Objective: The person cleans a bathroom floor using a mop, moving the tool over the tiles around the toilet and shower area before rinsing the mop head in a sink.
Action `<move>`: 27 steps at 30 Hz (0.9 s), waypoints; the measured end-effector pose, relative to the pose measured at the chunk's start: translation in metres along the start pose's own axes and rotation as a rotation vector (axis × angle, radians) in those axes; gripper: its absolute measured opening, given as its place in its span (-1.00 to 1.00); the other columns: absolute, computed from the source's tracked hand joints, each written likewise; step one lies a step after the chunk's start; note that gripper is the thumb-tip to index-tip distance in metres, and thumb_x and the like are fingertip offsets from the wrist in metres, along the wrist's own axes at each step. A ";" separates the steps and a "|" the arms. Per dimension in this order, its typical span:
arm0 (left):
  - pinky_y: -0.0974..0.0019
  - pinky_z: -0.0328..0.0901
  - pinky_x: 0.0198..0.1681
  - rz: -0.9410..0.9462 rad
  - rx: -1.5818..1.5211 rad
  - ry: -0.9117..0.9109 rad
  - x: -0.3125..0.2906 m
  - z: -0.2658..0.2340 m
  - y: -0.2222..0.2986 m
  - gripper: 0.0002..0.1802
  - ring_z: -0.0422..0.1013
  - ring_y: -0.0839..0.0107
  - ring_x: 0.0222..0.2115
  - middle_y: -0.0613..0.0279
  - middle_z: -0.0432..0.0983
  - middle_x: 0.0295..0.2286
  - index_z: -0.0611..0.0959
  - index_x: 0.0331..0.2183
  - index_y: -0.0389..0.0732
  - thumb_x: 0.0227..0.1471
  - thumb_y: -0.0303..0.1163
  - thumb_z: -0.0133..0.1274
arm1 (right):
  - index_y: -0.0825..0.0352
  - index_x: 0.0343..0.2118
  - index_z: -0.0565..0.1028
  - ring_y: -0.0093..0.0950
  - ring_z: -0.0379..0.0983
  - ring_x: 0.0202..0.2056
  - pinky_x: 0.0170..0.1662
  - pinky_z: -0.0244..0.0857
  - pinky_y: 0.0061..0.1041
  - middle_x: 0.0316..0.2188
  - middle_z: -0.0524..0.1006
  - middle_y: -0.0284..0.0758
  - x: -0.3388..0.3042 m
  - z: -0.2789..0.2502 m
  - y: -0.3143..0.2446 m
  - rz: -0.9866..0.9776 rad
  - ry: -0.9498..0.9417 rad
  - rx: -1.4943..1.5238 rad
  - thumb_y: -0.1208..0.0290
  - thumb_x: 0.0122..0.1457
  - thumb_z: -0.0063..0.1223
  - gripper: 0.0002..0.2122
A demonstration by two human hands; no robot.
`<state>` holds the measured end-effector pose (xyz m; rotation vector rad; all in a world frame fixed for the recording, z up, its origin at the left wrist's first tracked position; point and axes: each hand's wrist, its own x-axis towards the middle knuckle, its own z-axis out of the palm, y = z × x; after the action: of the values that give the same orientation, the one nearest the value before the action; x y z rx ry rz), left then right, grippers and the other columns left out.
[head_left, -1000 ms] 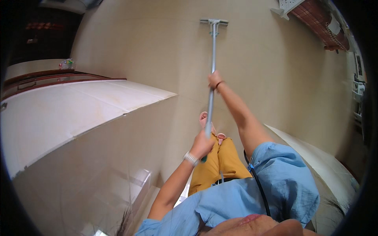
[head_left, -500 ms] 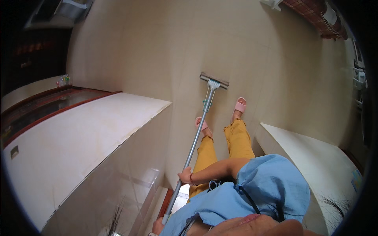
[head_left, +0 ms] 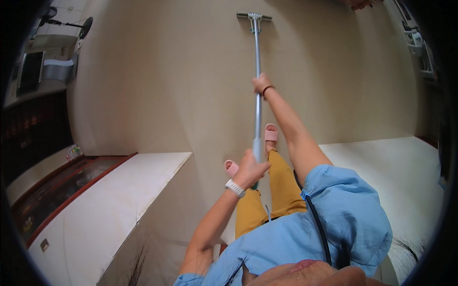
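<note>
A sponge mop (head_left: 258, 114) with a long grey metal pole reaches away from me across the floor. Its wide, flat head (head_left: 255, 16) rests on the floor at the far middle. My right hand (head_left: 262, 85), with a dark bracelet at the wrist, is closed around the pole partway up. Nearer to me, my left hand (head_left: 251, 169) wears a white watch (head_left: 235, 188) and is wrapped around the grip at the pole's near end. Both arms are stretched forward.
Beige floor (head_left: 157, 95) spreads ahead. At the left a white partition wall (head_left: 114, 205) stands by a red-framed cabinet (head_left: 86, 176); another white ledge (head_left: 377, 162) is at the right. Pink slippers (head_left: 271, 132) are on my feet. A fan (head_left: 86, 27) appears at the far left.
The mop head has moved forward, away from my feet. My right hand has gone far ahead along with the pole, and my left hand has come forward from the lower edge.
</note>
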<state>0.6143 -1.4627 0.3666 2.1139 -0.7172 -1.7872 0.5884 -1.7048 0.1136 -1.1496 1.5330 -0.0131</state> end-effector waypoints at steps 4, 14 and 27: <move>0.29 0.31 -0.54 0.161 0.092 0.085 -0.019 0.040 -0.071 -0.56 0.38 0.41 -0.62 0.14 0.44 -0.50 0.38 -0.21 -0.31 -0.14 -0.34 0.13 | 0.42 -0.36 0.42 -0.22 0.50 -0.41 -0.37 0.37 -0.19 -0.55 0.50 -0.06 -0.050 -0.012 0.058 0.077 0.064 0.102 0.38 0.04 -0.07 -0.80; 0.01 0.34 -0.35 -0.518 0.709 0.011 -0.372 -0.088 -0.278 -0.53 0.45 -0.12 -0.40 -0.15 0.51 -0.45 0.47 -0.20 -0.23 -0.17 -0.23 0.15 | 0.47 -0.15 -0.02 -0.26 0.46 -0.56 -0.68 0.39 -0.36 -0.38 0.34 -0.02 -0.440 0.212 0.132 0.712 -0.668 0.402 0.46 0.07 -0.07 -0.59; 0.18 0.33 -0.51 0.324 0.629 -0.183 0.036 0.076 0.013 -0.62 0.44 0.22 -0.57 0.00 0.42 -0.56 0.36 -0.35 -0.40 -0.16 -0.39 0.15 | 0.46 -0.26 0.36 -0.23 0.53 -0.42 -0.39 0.40 -0.25 -0.42 0.51 0.02 -0.028 -0.143 0.160 0.207 0.285 0.455 0.42 0.00 -0.09 -0.74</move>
<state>0.5412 -1.4850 0.3286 2.0088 -1.7504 -1.7318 0.3746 -1.6839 0.0913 -0.6432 1.7773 -0.3816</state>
